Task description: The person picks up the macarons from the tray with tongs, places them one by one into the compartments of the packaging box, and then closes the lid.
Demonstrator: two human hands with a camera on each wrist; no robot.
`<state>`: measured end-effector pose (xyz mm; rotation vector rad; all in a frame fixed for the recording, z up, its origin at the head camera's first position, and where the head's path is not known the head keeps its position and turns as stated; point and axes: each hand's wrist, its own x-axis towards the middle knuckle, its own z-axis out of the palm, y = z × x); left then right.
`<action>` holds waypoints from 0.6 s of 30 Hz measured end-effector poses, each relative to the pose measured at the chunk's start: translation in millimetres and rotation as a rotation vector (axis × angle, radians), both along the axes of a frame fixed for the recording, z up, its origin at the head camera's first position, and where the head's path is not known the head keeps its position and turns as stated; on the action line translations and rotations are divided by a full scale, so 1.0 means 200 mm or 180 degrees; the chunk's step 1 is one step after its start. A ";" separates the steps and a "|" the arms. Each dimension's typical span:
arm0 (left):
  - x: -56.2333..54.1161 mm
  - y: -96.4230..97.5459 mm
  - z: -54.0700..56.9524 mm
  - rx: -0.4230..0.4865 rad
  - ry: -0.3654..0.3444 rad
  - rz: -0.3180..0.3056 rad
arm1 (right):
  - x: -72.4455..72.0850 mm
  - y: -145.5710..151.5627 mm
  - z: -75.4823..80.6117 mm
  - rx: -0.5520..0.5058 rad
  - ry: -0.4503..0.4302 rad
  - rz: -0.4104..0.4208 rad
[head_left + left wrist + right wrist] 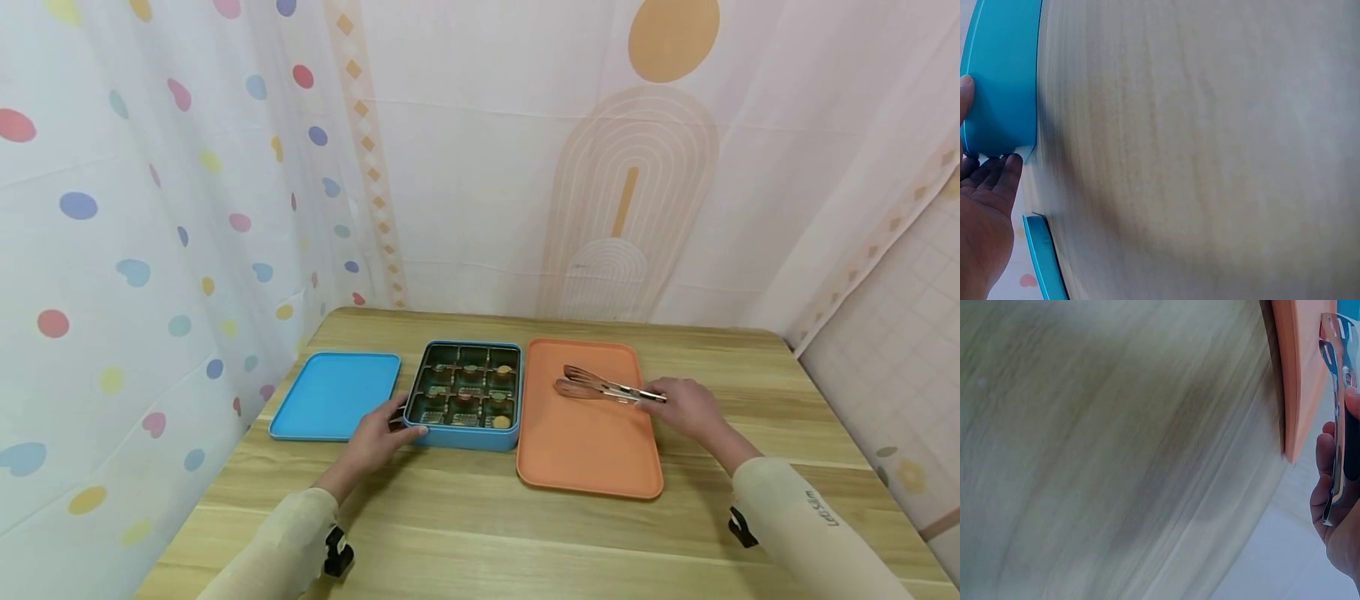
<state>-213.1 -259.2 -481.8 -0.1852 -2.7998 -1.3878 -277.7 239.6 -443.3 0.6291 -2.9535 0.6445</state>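
Around the front left corner of a blue square box (480, 438) my left hand (377, 437) holds on, thumb on the front and fingers along the left side. Inside the box sits a dark, shiny divided insert (465, 397); small round yellowish pieces (501, 422) show in some compartments. My right hand (686, 406) grips metal food tongs (611, 390) by the handle. Over an orange tray (577, 458) the tongs point left, their slotted ends apart with nothing between them. In the right wrist view the tongs (1337, 425) have a dark grip on the handle.
A blue flat lid (337, 396) lies left of the box on the wooden table (450, 525). The orange tray stands close against the box's right side. Patterned curtains (480, 208) hang behind the table and along its left.
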 end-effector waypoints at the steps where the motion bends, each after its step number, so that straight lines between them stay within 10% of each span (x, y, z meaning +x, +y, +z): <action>1: 0.00 0.00 0.00 0.0000 -0.0001 0.0002 | 0.00 0.00 0.00 -0.0004 0.0010 0.0004; 18: 0.00 0.00 0.01 -0.0004 0.0012 0.0008 | 0.01 -0.01 -0.02 -0.0048 0.0310 0.0019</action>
